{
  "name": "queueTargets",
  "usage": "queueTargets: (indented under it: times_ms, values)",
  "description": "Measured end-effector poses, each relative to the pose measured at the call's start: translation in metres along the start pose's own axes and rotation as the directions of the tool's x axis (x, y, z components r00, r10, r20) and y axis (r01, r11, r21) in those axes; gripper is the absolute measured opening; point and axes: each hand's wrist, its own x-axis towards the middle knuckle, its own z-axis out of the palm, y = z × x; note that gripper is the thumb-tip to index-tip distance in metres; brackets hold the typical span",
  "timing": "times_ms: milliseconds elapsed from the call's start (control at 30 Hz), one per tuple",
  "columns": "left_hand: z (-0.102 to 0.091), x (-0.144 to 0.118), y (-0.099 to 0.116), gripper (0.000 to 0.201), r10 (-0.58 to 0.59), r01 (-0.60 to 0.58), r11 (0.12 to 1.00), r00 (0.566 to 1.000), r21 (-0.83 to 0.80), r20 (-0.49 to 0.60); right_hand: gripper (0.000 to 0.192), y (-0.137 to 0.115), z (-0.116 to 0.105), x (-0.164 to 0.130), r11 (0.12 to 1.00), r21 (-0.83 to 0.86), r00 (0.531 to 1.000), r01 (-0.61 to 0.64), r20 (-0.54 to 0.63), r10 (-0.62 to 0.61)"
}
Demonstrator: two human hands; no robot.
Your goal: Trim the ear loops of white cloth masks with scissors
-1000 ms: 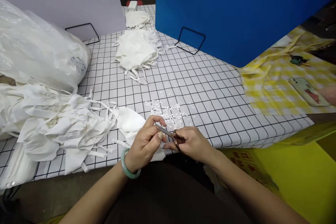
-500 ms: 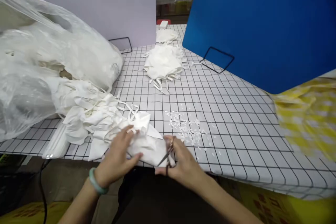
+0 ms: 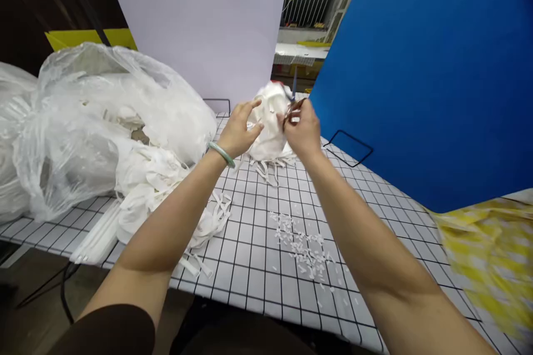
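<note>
Left hand (image 3: 239, 132) closed on a white mask (image 3: 270, 122), held up above the far pile on the checked desk (image 3: 375, 216). Right hand (image 3: 303, 132) gripping small scissors (image 3: 292, 108) at the mask's edge. Clippings (image 3: 302, 247) scattered below.

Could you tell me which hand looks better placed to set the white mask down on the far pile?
Probably the left hand. It grips the white mask directly, just above the far pile. The right hand is closed around the scissors, so it is less free.
</note>
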Motion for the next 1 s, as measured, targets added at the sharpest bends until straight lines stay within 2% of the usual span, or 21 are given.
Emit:
queueTargets:
  times_ms: [67, 133, 167, 233, 267, 333, 400, 467, 567, 700, 800, 833, 900, 933, 967, 1000]
  values:
    - [0.002, -0.026, -0.018, 0.037, -0.004, 0.004, 0.999, 1.0, 0.051, -0.008, 0.031, 0.019, 0.002, -0.002, 0.997, -0.066, 0.999, -0.047, 0.007, 0.047]
    - [0.001, -0.082, -0.031, 0.024, -0.058, 0.054, 0.989, 0.998, 0.136, 0.027, 0.033, 0.032, 0.006, -0.04, 0.985, -0.043, 0.972, -0.167, 0.163, 0.172]
    - [0.0, -0.113, -0.034, 0.019, -0.102, 0.092, 0.978, 0.994, 0.188, 0.042, 0.032, 0.035, 0.012, -0.068, 0.967, -0.016, 0.924, -0.254, 0.29, 0.248]
    - [-0.005, -0.169, -0.034, 0.019, -0.155, 0.145, 0.964, 0.987, 0.225, 0.03, 0.027, 0.035, 0.03, -0.125, 0.92, 0.016, 0.786, -0.392, 0.526, 0.326]
    - [-0.009, -0.19, -0.032, 0.021, -0.172, 0.164, 0.958, 0.985, 0.235, 0.017, 0.027, 0.033, 0.042, -0.15, 0.914, 0.017, 0.758, -0.405, 0.565, 0.326]
    - [-0.02, -0.218, -0.025, 0.023, -0.187, 0.19, 0.952, 0.982, 0.241, -0.033, 0.029, 0.025, 0.066, -0.184, 0.911, 0.013, 0.736, -0.411, 0.594, 0.324]
    - [-0.034, -0.231, -0.017, 0.022, -0.173, 0.205, 0.946, 0.974, 0.252, -0.144, 0.03, 0.016, 0.083, -0.198, 0.916, 0.015, 0.746, -0.4, 0.586, 0.316]
    - [-0.048, -0.237, -0.012, 0.018, -0.156, 0.229, 0.931, 0.954, 0.285, -0.257, 0.027, 0.007, 0.088, -0.201, 0.918, 0.033, 0.761, -0.396, 0.571, 0.308]
    - [-0.061, -0.245, -0.015, 0.014, -0.234, 0.323, 0.906, 0.921, 0.274, -0.311, 0.025, -0.008, 0.084, -0.204, 0.911, 0.119, 0.751, -0.394, 0.613, 0.244]
    - [-0.056, -0.258, -0.02, 0.012, -0.33, 0.403, 0.9, 0.879, 0.167, -0.344, 0.028, -0.024, 0.088, -0.221, 0.882, 0.291, 0.711, -0.371, 0.7, 0.068]
    - [-0.044, -0.267, -0.011, 0.009, -0.339, 0.401, 0.909, 0.868, 0.11, -0.364, 0.018, -0.027, 0.084, -0.223, 0.867, 0.291, 0.726, -0.404, 0.679, 0.11]
    - [-0.04, -0.269, -0.005, 0.007, -0.354, 0.399, 0.913, 0.875, 0.08, -0.331, 0.017, -0.026, 0.076, -0.221, 0.854, 0.294, 0.727, -0.428, 0.674, 0.132]
    - [-0.031, -0.272, 0.011, 0.008, -0.476, 0.464, 0.879, 0.865, -0.109, -0.16, 0.021, -0.023, 0.049, -0.213, 0.801, 0.319, 0.711, -0.507, 0.68, 0.179]
    - [-0.026, -0.272, 0.018, 0.012, -0.56, 0.533, 0.804, 0.828, -0.265, -0.034, 0.027, -0.022, 0.03, -0.211, 0.75, 0.338, 0.685, -0.568, 0.7, 0.204]
    - [-0.021, -0.27, 0.026, 0.016, -0.627, 0.601, 0.674, 0.773, -0.43, 0.099, 0.033, -0.022, 0.01, -0.21, 0.7, 0.349, 0.655, -0.623, 0.722, 0.222]
    - [-0.017, -0.267, 0.032, 0.021, -0.665, 0.644, 0.507, 0.715, -0.573, 0.215, 0.037, -0.023, -0.01, -0.212, 0.673, 0.342, 0.622, -0.656, 0.75, 0.224]
